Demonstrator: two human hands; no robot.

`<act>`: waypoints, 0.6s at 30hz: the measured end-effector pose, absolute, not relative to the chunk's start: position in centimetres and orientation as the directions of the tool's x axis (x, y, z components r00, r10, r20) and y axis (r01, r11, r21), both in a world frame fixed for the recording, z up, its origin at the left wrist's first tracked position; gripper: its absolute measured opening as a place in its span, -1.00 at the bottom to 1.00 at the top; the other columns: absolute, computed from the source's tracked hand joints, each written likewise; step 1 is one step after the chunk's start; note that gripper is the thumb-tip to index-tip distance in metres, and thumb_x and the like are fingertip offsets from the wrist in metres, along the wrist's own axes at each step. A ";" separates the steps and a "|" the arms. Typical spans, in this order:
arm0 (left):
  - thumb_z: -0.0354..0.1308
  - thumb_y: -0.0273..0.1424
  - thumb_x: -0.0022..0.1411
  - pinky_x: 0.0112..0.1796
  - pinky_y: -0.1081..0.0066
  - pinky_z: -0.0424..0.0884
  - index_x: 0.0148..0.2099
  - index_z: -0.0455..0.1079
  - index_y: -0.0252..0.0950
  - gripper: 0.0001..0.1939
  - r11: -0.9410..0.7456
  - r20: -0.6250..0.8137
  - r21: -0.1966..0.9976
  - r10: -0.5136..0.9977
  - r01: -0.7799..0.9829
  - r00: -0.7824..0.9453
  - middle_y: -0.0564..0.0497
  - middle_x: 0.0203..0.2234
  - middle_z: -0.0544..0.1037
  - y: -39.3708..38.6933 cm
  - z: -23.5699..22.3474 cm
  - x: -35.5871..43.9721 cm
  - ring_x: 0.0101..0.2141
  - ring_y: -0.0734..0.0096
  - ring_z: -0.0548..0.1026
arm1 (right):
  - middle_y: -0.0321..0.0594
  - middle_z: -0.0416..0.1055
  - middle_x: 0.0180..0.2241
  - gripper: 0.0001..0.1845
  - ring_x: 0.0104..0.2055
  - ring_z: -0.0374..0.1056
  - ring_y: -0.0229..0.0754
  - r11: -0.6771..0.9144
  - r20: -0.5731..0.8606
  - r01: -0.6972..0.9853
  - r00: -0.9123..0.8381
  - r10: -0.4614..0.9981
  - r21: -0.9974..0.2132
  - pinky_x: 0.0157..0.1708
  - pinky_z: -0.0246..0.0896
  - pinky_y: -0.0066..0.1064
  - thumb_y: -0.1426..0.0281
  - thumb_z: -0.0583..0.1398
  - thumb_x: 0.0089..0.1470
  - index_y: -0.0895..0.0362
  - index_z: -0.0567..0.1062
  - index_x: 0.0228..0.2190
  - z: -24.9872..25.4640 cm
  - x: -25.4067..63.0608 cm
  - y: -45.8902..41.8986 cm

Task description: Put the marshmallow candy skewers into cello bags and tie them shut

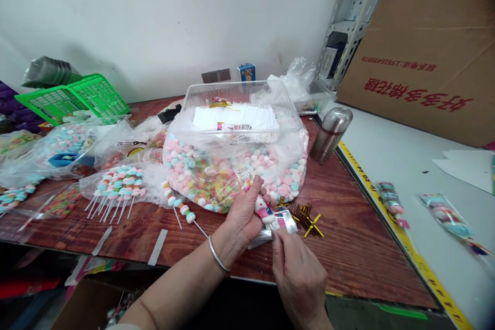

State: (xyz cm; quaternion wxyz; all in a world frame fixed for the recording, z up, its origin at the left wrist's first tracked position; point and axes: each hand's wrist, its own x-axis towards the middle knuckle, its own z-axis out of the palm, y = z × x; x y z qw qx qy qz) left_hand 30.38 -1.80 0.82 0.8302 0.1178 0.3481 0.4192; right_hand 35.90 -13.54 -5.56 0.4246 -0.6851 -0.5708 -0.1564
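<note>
My left hand [242,219], with a silver bangle at the wrist, is closed around a marshmallow skewer in a printed clear wrapper [265,211]. At the wrapper's lower end, the fingers of my right hand [299,273] pinch the gathered plastic. Gold twist ties [311,221] lie on the table just right of the hands. Under the hands is a flat piece of clear wrapping [263,237], partly hidden. Behind them bulges a large clear bag of pastel marshmallows [185,157]. An unwrapped marshmallow skewer [178,201] lies left of my left hand.
A clear plastic bin [288,100] holding white sticks [235,118] rests on the bag. Bagged skewers [121,181] and a green basket [93,95] are at left. Rightward are a steel flask [330,134], two wrapped skewers [390,198] and a large carton [429,51].
</note>
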 end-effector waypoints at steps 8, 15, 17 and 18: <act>0.22 -0.36 0.23 -0.52 0.54 0.40 -0.20 0.38 -0.41 -0.80 0.646 -0.428 0.421 0.760 -0.637 0.489 0.14 -0.59 0.31 -2.0 0.6 30.1 -0.63 0.64 0.29 | -0.49 0.06 -0.73 -0.51 -0.71 -0.07 -0.41 -0.085 -0.210 -0.312 0.395 0.894 -0.946 -0.72 -0.16 -0.54 -0.07 0.19 0.03 0.12 0.41 -0.50 -5.4 36.1 -13.4; 0.25 -0.30 0.20 -0.53 0.57 0.37 -0.18 0.35 -0.38 -0.74 0.659 -0.406 0.431 0.752 -0.617 0.519 0.17 -0.61 0.29 -3.0 0.4 30.6 -0.64 0.67 0.27 | -0.60 -0.07 -0.77 -0.56 -0.74 -0.25 -0.49 -0.101 -0.376 -0.678 0.273 0.885 -0.728 -0.71 -0.20 -0.57 0.02 0.33 -0.08 0.14 0.41 -0.52 -5.1 35.3 -12.8; 0.31 -0.27 0.13 -0.57 0.60 0.32 -0.21 0.34 -0.36 -0.69 0.662 -0.420 0.487 0.749 -0.570 0.511 0.18 -0.62 0.29 -3.6 0.3 30.8 -0.64 0.65 0.28 | -0.57 0.00 -0.72 -0.57 -0.72 -0.22 -0.47 -0.053 -0.347 -0.649 0.335 0.876 -0.759 -0.72 -0.23 -0.58 0.03 0.33 -0.08 0.14 0.46 -0.40 -5.0 35.2 -12.3; 0.34 -0.25 0.10 -0.59 0.60 0.29 -0.22 0.34 -0.36 -0.66 0.660 -0.426 0.516 0.750 -0.545 0.505 0.17 -0.62 0.29 -3.8 0.2 31.0 -0.64 0.64 0.28 | -0.54 0.06 -0.70 -0.56 -0.71 -0.18 -0.46 -0.025 -0.313 -0.600 0.381 0.870 -0.800 -0.72 -0.22 -0.57 0.03 0.32 -0.07 0.14 0.48 -0.34 -5.0 35.2 -12.1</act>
